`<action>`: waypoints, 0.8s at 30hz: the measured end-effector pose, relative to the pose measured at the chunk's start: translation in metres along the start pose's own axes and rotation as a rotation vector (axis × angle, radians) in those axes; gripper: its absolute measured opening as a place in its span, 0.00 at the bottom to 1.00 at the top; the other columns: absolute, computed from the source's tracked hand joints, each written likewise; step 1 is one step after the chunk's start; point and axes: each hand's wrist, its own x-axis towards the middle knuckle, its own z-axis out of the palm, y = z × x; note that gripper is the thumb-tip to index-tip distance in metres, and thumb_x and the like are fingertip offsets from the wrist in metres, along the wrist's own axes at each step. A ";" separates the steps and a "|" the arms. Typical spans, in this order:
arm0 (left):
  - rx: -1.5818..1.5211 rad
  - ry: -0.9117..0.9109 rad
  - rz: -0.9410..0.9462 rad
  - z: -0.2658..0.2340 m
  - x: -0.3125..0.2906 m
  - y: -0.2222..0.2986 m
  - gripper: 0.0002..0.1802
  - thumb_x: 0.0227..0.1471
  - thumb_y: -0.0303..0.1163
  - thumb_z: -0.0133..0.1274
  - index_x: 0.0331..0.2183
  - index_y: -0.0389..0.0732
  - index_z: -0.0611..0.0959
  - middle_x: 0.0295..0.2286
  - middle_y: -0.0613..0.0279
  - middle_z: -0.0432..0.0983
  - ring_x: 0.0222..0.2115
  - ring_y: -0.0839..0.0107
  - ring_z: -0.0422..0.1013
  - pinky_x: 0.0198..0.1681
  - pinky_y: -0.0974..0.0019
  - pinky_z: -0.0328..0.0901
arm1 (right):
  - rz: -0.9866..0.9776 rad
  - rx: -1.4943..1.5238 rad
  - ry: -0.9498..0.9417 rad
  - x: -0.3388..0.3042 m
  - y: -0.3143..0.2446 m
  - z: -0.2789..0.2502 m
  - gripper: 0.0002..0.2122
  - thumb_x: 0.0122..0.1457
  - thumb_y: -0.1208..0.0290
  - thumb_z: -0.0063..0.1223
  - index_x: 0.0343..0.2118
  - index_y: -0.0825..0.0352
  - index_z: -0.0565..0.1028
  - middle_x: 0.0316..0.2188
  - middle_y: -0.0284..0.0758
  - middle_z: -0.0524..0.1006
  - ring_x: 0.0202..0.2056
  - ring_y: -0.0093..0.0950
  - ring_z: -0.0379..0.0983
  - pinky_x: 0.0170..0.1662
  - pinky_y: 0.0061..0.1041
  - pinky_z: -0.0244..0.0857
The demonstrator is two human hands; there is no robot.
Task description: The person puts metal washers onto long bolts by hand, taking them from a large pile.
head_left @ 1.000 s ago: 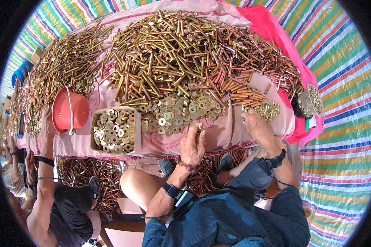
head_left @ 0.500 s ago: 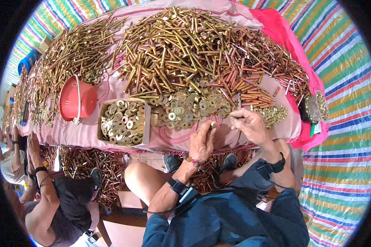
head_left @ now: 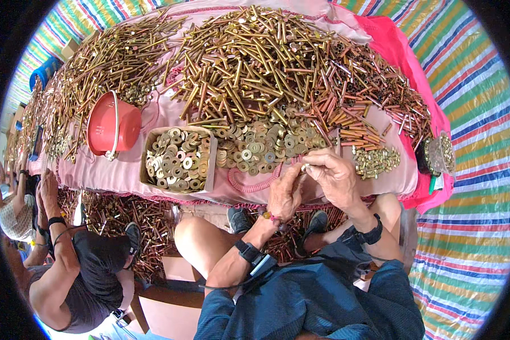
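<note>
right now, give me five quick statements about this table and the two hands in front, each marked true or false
1. The bucket stands left of the box. True.
2. The box is filled with long rods. False: it is filled with washers.
3. The left hand and the right hand are close together, with a small pale piece at their fingertips. True.
4. Only the left wrist wears a dark band. False: there is a dark band on each wrist.
5. Washers also lie outside the box, to its right. True.
</note>
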 end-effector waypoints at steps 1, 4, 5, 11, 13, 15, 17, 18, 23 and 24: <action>-0.003 0.008 0.021 0.001 0.000 -0.002 0.21 0.54 0.20 0.54 0.51 0.37 0.76 0.35 0.41 0.79 0.35 0.43 0.78 0.36 0.55 0.72 | -0.001 -0.001 0.000 -0.002 0.002 0.002 0.09 0.61 0.81 0.54 0.43 0.73 0.79 0.42 0.38 0.78 0.43 0.26 0.76 0.44 0.23 0.70; -0.016 0.014 0.049 0.001 0.000 -0.003 0.22 0.54 0.19 0.53 0.52 0.38 0.76 0.34 0.40 0.79 0.34 0.43 0.78 0.35 0.55 0.72 | 0.025 0.150 0.047 -0.005 0.011 0.006 0.07 0.62 0.81 0.53 0.41 0.73 0.79 0.42 0.38 0.79 0.43 0.28 0.76 0.46 0.24 0.71; -0.016 0.014 0.050 0.000 -0.001 -0.003 0.22 0.54 0.19 0.53 0.52 0.38 0.76 0.34 0.40 0.79 0.34 0.43 0.78 0.35 0.55 0.72 | -0.012 0.122 0.047 -0.005 0.013 0.007 0.06 0.62 0.82 0.53 0.40 0.73 0.79 0.42 0.39 0.79 0.43 0.28 0.77 0.46 0.25 0.71; 0.007 -0.051 -0.036 -0.002 -0.005 -0.006 0.25 0.52 0.17 0.52 0.53 0.39 0.75 0.30 0.41 0.78 0.30 0.43 0.77 0.31 0.55 0.70 | -0.245 -0.196 -0.017 0.001 0.006 -0.001 0.05 0.60 0.83 0.54 0.38 0.71 0.79 0.44 0.39 0.79 0.44 0.28 0.77 0.47 0.26 0.71; 0.009 -0.059 -0.038 -0.003 -0.006 -0.007 0.26 0.50 0.17 0.51 0.53 0.39 0.75 0.28 0.43 0.78 0.28 0.43 0.77 0.31 0.56 0.70 | -0.272 -0.204 -0.034 0.000 0.009 -0.002 0.05 0.59 0.84 0.55 0.37 0.71 0.79 0.44 0.39 0.79 0.45 0.28 0.77 0.47 0.26 0.72; 0.013 -0.051 -0.015 -0.003 -0.005 -0.005 0.27 0.50 0.16 0.51 0.53 0.39 0.75 0.28 0.43 0.78 0.28 0.44 0.77 0.31 0.56 0.70 | -0.032 0.170 -0.027 -0.004 0.017 0.001 0.04 0.59 0.84 0.55 0.37 0.71 0.78 0.44 0.40 0.79 0.46 0.28 0.76 0.49 0.26 0.71; 0.017 -0.042 0.008 -0.004 -0.002 -0.002 0.27 0.49 0.15 0.50 0.53 0.40 0.75 0.28 0.43 0.78 0.29 0.44 0.77 0.31 0.56 0.70 | 0.011 0.258 -0.024 -0.007 0.020 0.000 0.04 0.60 0.83 0.55 0.37 0.71 0.78 0.45 0.40 0.79 0.47 0.28 0.76 0.51 0.26 0.70; 0.012 -0.033 0.046 -0.004 0.000 0.002 0.27 0.48 0.15 0.49 0.52 0.40 0.75 0.28 0.43 0.78 0.29 0.44 0.77 0.31 0.56 0.70 | 0.056 0.345 -0.020 -0.008 0.020 0.000 0.04 0.60 0.83 0.55 0.36 0.70 0.78 0.45 0.40 0.79 0.48 0.28 0.75 0.53 0.26 0.69; 0.006 -0.001 0.096 -0.002 0.001 0.000 0.27 0.49 0.15 0.50 0.52 0.40 0.75 0.28 0.42 0.77 0.29 0.44 0.77 0.31 0.55 0.69 | 0.122 0.409 0.027 -0.009 0.019 0.004 0.03 0.61 0.83 0.54 0.36 0.70 0.77 0.47 0.39 0.78 0.50 0.28 0.73 0.56 0.26 0.66; 0.011 -0.020 0.058 -0.002 0.000 0.000 0.27 0.49 0.15 0.50 0.52 0.40 0.75 0.28 0.42 0.77 0.30 0.43 0.77 0.31 0.54 0.70 | 0.136 0.450 0.049 -0.008 0.020 0.004 0.03 0.61 0.83 0.54 0.35 0.69 0.77 0.48 0.39 0.78 0.50 0.27 0.73 0.57 0.26 0.66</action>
